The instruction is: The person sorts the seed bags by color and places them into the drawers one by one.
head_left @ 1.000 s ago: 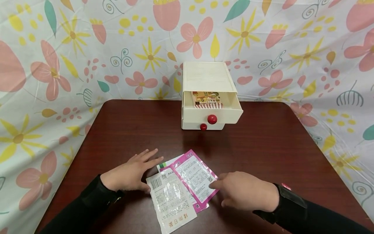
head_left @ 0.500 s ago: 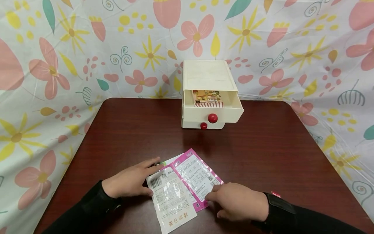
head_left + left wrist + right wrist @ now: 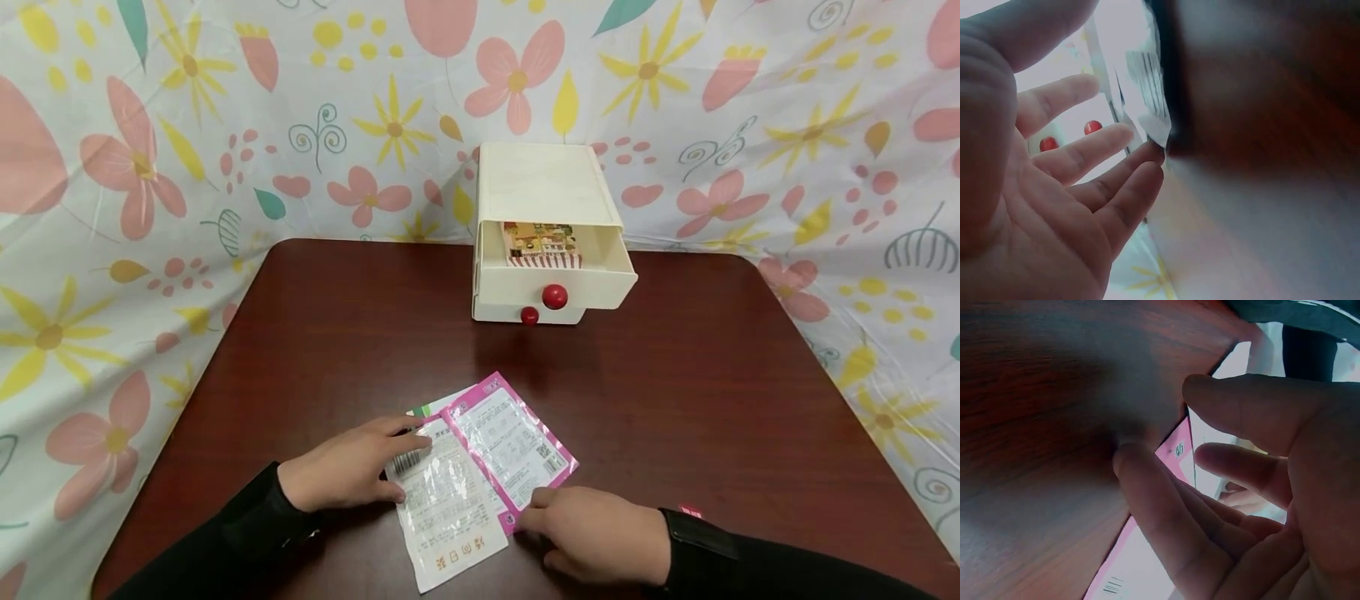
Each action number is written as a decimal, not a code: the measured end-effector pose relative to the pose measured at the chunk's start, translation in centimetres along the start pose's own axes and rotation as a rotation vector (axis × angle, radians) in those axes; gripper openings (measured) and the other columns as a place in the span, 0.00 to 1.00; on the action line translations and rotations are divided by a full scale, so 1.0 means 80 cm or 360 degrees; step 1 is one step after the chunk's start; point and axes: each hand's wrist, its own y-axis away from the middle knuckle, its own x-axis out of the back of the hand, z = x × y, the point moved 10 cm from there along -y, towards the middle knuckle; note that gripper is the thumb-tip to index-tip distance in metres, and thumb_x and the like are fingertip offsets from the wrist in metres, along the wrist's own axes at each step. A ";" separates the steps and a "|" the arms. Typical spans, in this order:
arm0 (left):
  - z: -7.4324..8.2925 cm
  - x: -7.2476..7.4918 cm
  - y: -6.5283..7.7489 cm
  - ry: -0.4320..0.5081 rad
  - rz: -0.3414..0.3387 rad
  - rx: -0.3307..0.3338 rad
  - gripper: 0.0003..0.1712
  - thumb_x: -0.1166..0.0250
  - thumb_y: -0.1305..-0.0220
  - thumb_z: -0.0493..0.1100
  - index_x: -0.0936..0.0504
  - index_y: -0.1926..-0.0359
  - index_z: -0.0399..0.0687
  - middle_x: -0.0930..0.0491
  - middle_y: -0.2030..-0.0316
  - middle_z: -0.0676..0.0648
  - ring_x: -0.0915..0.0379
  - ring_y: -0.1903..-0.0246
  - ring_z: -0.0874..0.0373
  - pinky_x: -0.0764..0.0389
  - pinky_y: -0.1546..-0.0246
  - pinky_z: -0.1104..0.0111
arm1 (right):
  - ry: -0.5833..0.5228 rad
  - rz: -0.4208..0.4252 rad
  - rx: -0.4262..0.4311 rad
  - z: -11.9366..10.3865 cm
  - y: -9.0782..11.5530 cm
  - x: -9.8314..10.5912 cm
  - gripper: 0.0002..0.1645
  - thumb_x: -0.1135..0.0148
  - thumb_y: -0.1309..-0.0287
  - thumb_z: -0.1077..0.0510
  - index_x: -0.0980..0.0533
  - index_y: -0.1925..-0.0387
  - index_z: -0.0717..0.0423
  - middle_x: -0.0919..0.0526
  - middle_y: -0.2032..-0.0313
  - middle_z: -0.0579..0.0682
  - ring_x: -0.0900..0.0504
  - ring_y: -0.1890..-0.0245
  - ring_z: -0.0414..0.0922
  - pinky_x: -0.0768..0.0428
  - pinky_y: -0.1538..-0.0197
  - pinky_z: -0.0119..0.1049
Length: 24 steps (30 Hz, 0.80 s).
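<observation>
Several flat packets lie overlapped on the table. A white packet (image 3: 450,517) with a barcode and print is on the near left, and a pink-edged packet (image 3: 513,437) lies beside it on the right. Behind them shows the green and white edge of another packet (image 3: 438,404). My left hand (image 3: 352,467) rests at the white packet's upper left corner, its fingers loosely extended. At the pink-edged packet's lower right edge, my right hand (image 3: 596,529) touches with bent fingertips. In the right wrist view, the thumb (image 3: 1241,403) stands apart from the fingers.
A cream drawer box (image 3: 547,183) stands at the back of the brown table (image 3: 360,333). Its upper drawer (image 3: 517,287) is pulled out and holds a colourful printed packet (image 3: 542,243). Red knobs (image 3: 555,296) stick out in front. A flowered cloth (image 3: 315,100) hangs behind.
My right hand has slid left and nearer along the pink-edged packet, which has shifted slightly over the pink one beneath. My left hand has moved a little right, onto the white packet's corner.
</observation>
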 end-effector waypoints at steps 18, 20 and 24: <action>0.006 -0.005 -0.008 -0.0122 0.0043 -0.0011 0.37 0.22 0.47 0.52 0.21 0.36 0.51 0.32 0.33 0.43 0.37 0.37 0.47 0.29 0.41 0.54 | 0.0248 0.0096 -0.0041 -0.017 -0.033 -0.009 0.15 0.24 0.47 0.55 0.22 0.61 0.45 0.34 0.69 0.38 0.38 0.79 0.32 0.37 0.78 0.22; 0.007 -0.004 -0.010 -0.0121 0.0057 -0.0015 0.36 0.21 0.48 0.51 0.21 0.37 0.50 0.31 0.34 0.43 0.37 0.37 0.48 0.28 0.42 0.55 | 0.0305 0.0113 -0.0051 -0.018 -0.037 -0.010 0.13 0.25 0.46 0.54 0.22 0.61 0.46 0.33 0.68 0.40 0.38 0.79 0.33 0.37 0.78 0.22; 0.011 -0.003 -0.013 -0.0117 0.0072 -0.0035 0.36 0.21 0.48 0.49 0.20 0.38 0.49 0.31 0.35 0.41 0.36 0.38 0.48 0.27 0.43 0.56 | 0.0422 0.0211 -0.0011 -0.024 -0.044 -0.010 0.07 0.29 0.43 0.55 0.21 0.65 0.47 0.31 0.69 0.41 0.38 0.78 0.33 0.39 0.78 0.22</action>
